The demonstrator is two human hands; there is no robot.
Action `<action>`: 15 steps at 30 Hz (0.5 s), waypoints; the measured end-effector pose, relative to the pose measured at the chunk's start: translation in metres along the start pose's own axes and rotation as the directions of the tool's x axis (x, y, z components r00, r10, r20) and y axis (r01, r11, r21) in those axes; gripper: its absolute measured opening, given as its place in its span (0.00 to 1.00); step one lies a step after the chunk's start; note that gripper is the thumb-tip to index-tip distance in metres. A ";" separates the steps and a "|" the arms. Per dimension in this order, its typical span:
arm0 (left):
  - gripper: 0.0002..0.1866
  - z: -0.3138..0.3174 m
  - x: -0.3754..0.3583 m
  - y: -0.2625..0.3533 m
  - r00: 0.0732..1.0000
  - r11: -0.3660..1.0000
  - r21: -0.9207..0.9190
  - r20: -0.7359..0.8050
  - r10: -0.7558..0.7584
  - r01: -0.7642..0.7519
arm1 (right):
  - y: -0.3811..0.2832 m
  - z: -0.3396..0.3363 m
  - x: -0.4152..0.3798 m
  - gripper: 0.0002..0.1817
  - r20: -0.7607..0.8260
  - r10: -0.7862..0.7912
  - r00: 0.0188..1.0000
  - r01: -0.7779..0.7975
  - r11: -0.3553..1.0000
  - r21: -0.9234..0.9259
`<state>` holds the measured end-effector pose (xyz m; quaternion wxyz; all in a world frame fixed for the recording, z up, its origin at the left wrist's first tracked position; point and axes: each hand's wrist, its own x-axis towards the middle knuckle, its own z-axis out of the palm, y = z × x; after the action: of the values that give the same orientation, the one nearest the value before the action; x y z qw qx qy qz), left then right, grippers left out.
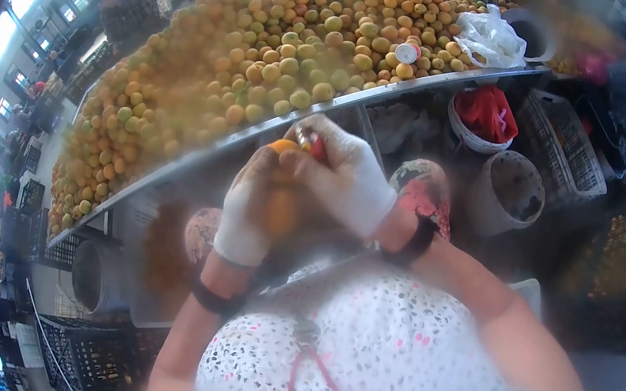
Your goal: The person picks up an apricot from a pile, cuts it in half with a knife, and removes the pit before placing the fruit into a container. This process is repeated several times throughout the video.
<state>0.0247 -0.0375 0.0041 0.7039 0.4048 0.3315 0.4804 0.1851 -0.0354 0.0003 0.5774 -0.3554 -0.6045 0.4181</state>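
Both hands wear white gloves with stained fingertips and meet at the near edge of a table heaped with orange and greenish fruit (289,52). My left hand (249,206) is closed around an orange fruit (283,146), which shows between its fingertips. My right hand (349,168) grips a small red tool (318,148) against that fruit, its tip hidden by glare and fingers. Below the hands hangs a blurred orange patch that I cannot make out.
A white plastic bag (491,36) and a round-lidded item (406,53) lie on the heap. Right of my hands stand a bucket with a red bag (487,114), a white bucket (507,195) and crates (564,143). Another bucket (100,276) is at lower left. People stand farther off.
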 end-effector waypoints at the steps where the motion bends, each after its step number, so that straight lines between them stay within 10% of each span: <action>1: 0.19 0.001 -0.001 -0.001 0.998 0.994 0.091 0.009 0.064 -0.065 | -0.003 -0.001 -0.001 0.10 0.003 -0.005 1.000 0.005 1.000 -0.001; 3: 0.19 -0.006 0.008 -0.008 0.997 0.993 0.092 0.025 0.077 -0.079 | -0.009 -0.003 -0.003 0.10 -0.013 -0.269 0.963 0.204 0.759 -0.618; 8: 0.09 0.013 0.005 0.001 0.987 0.986 0.112 -0.085 0.133 -0.123 | -0.011 0.005 0.001 0.11 0.042 -0.414 0.909 0.336 0.670 -0.662; 15: 0.16 -0.012 0.007 -0.020 0.977 0.960 0.186 -0.002 0.213 -0.209 | -0.021 0.007 0.002 0.15 0.133 -0.110 0.985 0.170 0.754 -0.634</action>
<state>0.0253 -0.0327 -0.0199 0.6044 0.4959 0.3372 0.5244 0.1790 -0.0431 0.0205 0.4235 -0.4667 -0.7606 0.1563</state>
